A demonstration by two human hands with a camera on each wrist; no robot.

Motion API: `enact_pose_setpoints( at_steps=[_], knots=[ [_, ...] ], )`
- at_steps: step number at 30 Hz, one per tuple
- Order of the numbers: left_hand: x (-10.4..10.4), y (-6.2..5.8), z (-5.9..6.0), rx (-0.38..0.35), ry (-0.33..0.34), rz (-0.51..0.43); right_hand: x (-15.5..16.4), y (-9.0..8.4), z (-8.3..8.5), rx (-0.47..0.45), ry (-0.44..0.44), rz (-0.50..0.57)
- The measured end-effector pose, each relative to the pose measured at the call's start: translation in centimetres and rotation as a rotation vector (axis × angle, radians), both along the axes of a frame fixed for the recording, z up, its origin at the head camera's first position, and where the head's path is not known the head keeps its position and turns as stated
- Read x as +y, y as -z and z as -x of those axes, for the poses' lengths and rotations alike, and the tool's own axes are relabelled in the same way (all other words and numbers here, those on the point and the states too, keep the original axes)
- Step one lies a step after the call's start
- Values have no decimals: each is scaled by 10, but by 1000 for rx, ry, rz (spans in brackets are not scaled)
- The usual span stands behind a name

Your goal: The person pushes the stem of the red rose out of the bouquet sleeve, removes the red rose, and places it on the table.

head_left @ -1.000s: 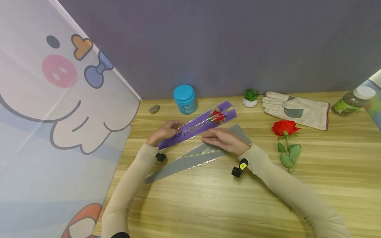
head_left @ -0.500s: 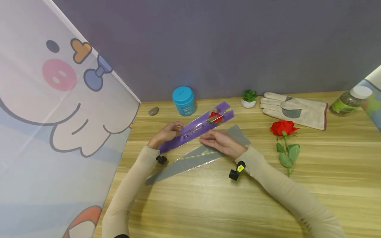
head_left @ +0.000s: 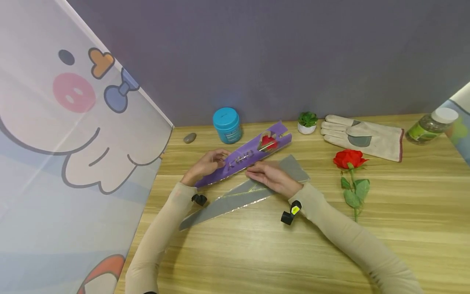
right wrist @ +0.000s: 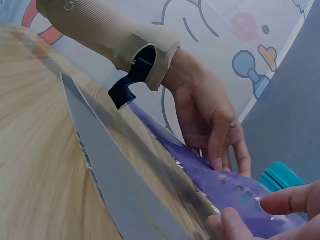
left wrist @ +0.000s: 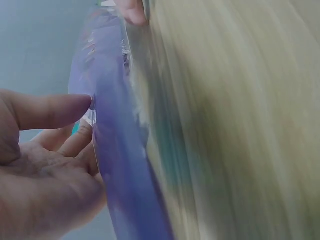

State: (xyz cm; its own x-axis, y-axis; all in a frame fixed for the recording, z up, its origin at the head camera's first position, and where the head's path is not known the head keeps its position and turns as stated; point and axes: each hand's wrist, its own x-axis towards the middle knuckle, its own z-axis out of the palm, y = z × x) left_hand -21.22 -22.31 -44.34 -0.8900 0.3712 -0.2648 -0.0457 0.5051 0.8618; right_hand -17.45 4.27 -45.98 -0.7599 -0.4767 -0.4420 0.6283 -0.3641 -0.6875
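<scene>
A long purple printed flower sleeve [head_left: 245,157] lies slanted on the wooden table [head_left: 257,253], its far end raised and spread. My left hand [head_left: 216,160] pinches its near-left part, thumb on the edge [left wrist: 50,110]. My right hand [head_left: 254,173] pinches the sleeve's lower edge at mid-length, with its heel resting on a grey sleeve [head_left: 235,198] lying flat beneath. In the right wrist view the left hand's fingers [right wrist: 217,150] lie on the purple sleeve [right wrist: 225,187], beside the grey sleeve [right wrist: 115,185]. A red rose [head_left: 349,158] lies to the right, untouched.
Along the back wall stand a blue jar [head_left: 227,124], a small potted plant [head_left: 307,121] and a grey stone [head_left: 189,137]. A white work glove [head_left: 363,136] and a capped bottle [head_left: 431,124] lie at the right. A cartoon-printed panel [head_left: 73,134] bounds the left side.
The purple sleeve's far end has lifted and its mouth has spread open. My right hand has shifted slightly left along the sleeve's edge. The left hand keeps its hold.
</scene>
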Motion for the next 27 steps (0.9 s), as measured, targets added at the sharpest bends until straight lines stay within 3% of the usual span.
enact_pose_setpoints(
  at_steps=[4,12,21,27],
  knots=[
    [3,-4,-3,-5,-10,-32,0,1,-1,37,38,-7],
    [12,-13,-10,-10,-8,-88,5,-3,-5,220,165,-94],
    [33,-31,-21,-4,25,-190,14,-9,-7,318,282,-149],
    [46,-33,-28,-36,24,-269,23,-12,-8,343,329,-142]
  ],
)
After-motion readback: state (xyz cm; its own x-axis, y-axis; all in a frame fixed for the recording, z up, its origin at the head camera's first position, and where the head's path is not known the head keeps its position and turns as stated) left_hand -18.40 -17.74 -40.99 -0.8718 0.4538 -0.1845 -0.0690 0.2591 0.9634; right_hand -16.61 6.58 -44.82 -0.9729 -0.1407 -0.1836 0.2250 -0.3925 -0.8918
